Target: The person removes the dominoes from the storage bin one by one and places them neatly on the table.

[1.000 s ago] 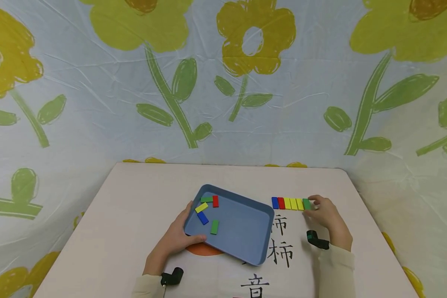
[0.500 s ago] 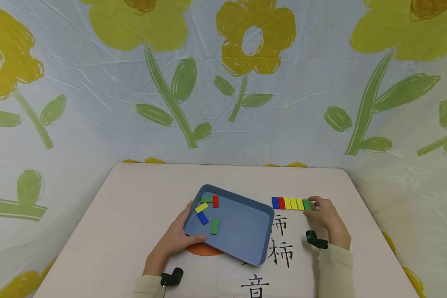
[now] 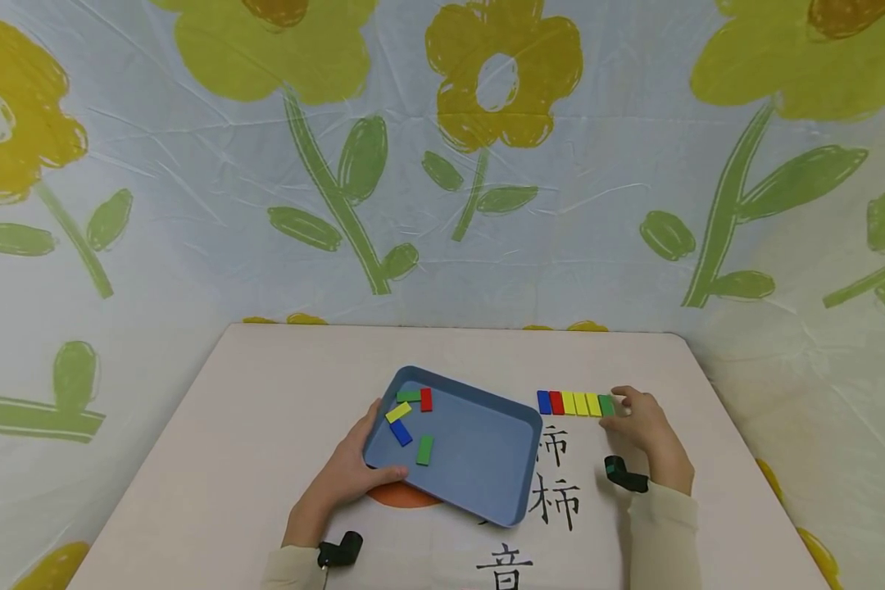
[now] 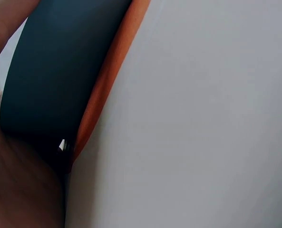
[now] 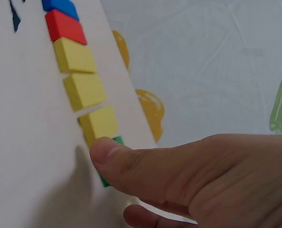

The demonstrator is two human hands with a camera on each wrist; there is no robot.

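High head view — close wrist views

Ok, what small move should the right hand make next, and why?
The right hand should probably let go of the green block it pinches: that block lies in line beside the last yellow block, and five more blocks sit in the tray.

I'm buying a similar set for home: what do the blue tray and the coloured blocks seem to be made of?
Tray: probably matte plastic, judging by its even blue and smoothly rounded corners.
Blocks: perhaps plastic or painted wood, with little shine; solid colours and no visible grain leave it open.
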